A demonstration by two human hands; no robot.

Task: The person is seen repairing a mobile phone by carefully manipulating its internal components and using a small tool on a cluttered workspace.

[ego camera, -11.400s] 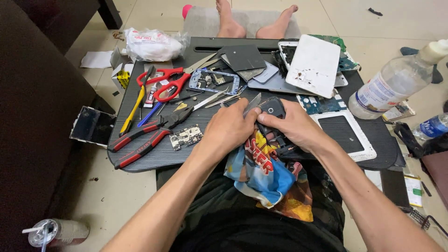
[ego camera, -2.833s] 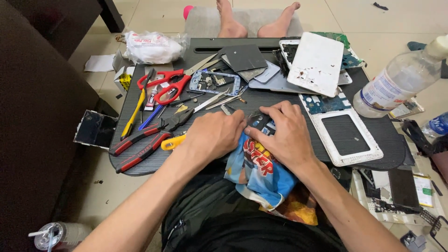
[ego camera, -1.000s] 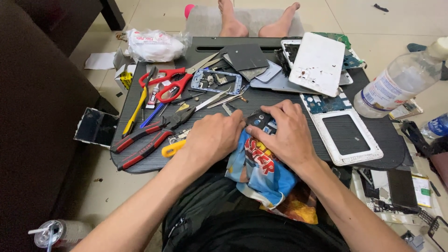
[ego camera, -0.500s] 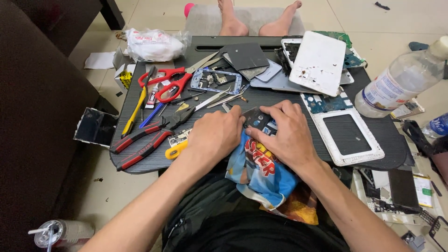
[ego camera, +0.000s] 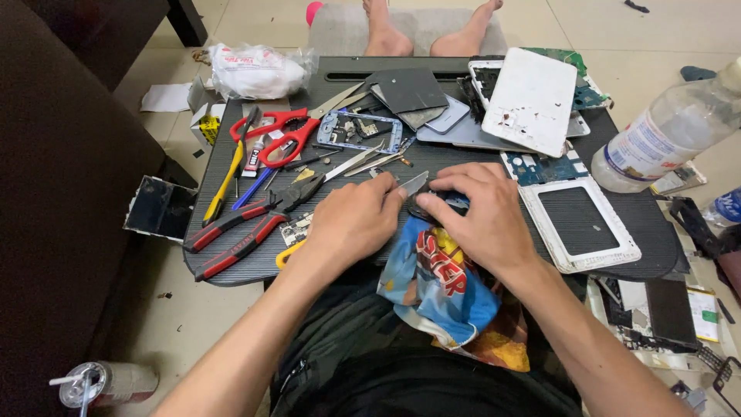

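A small dark device (ego camera: 437, 205) lies on a colourful cloth (ego camera: 441, 279) at the near edge of the black lap table (ego camera: 451, 159). My right hand (ego camera: 477, 216) presses down on and grips the device from the right. From the left, my left hand (ego camera: 353, 222) pinches a thin metal pry blade (ego camera: 414, 184) whose tip rests at the device's upper edge. A yellow handle (ego camera: 287, 252) sticks out from under my left wrist.
Red scissors (ego camera: 278, 136), red-handled pliers (ego camera: 230, 236), a blue phone frame (ego camera: 360, 131) and a white tablet back (ego camera: 529, 100) lie on the table. A framed tablet (ego camera: 580, 221) sits right of my hand. Beyond are a plastic bottle (ego camera: 665, 130), a person's feet (ego camera: 429, 25) and a can (ego camera: 97, 381).
Both hands have stayed on the small device with only slight finger shifts. Since the oldest frame the yellow handle has appeared by my left wrist.
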